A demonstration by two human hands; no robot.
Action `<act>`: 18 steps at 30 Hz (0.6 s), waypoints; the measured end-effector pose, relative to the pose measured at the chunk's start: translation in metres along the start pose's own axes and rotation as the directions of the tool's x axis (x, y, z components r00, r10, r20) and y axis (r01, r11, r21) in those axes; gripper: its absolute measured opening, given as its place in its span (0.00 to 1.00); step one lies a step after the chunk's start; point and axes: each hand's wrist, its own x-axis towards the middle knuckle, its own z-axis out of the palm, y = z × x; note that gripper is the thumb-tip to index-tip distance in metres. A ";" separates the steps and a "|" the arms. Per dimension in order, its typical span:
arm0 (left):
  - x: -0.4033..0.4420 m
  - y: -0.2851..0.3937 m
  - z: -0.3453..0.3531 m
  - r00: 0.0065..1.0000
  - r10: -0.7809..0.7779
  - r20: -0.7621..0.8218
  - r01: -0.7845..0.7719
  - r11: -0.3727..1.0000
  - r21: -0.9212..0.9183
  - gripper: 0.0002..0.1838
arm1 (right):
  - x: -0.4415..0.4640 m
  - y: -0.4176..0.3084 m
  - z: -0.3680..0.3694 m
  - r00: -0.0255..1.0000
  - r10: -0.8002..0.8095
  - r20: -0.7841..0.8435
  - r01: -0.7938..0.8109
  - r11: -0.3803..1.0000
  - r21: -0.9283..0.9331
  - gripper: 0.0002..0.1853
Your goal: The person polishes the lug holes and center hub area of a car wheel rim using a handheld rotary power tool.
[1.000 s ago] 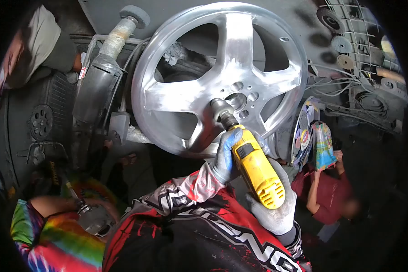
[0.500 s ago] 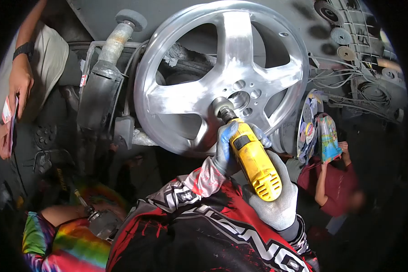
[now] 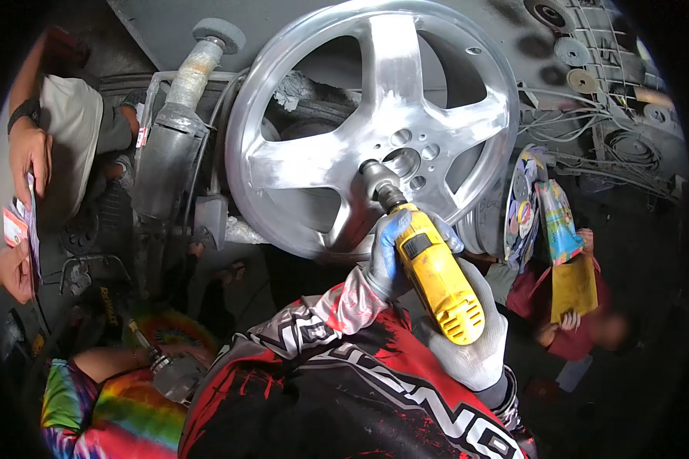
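Observation:
A yellow power grinder (image 3: 440,279) is held between my two gloved hands. My left hand (image 3: 391,256) is wrapped round its front end, just behind the dark collar. Around the rear of the body, my right hand (image 3: 475,344) is closed from below and the right side. On the tool's tip a rounded grey sanding head (image 3: 379,177) lies against or just over a spoke near the hub of a silver alloy wheel (image 3: 396,107). The spokes are partly bright, partly dull. My right fingers are mostly hidden under the tool.
A grinding machine (image 3: 168,164) with a round wheel stands left of the rim. Cables and discs (image 3: 582,80) hang at upper right. One person's hands (image 3: 23,222) hold papers at far left; a tie-dye-clad person (image 3: 130,405) sits lower left; another (image 3: 578,321) holds a yellow sheet at right.
The grinder's rear has swung slightly right and down, and its head has tilted on the spoke. At right, a yellow sheet now shows in the other person's hands.

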 end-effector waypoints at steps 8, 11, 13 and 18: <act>0.006 0.010 -0.002 1.000 0.005 0.030 -0.001 0.994 -0.109 0.35 | 0.010 -0.013 0.006 0.998 0.061 0.001 -0.061 0.998 -0.024 0.45; 0.008 0.010 -0.004 1.000 -0.017 0.001 0.017 1.000 -0.013 0.35 | 0.012 -0.014 0.008 0.999 0.036 -0.025 -0.036 0.999 -0.027 0.45; 0.006 0.009 -0.004 1.000 -0.017 -0.023 0.017 1.000 -0.004 0.35 | 0.011 -0.012 0.009 1.000 0.006 -0.013 -0.006 0.999 -0.032 0.45; 0.001 0.008 -0.006 1.000 -0.009 -0.027 0.009 1.000 0.026 0.35 | 0.005 -0.005 0.012 0.998 -0.050 -0.023 0.049 0.998 -0.047 0.46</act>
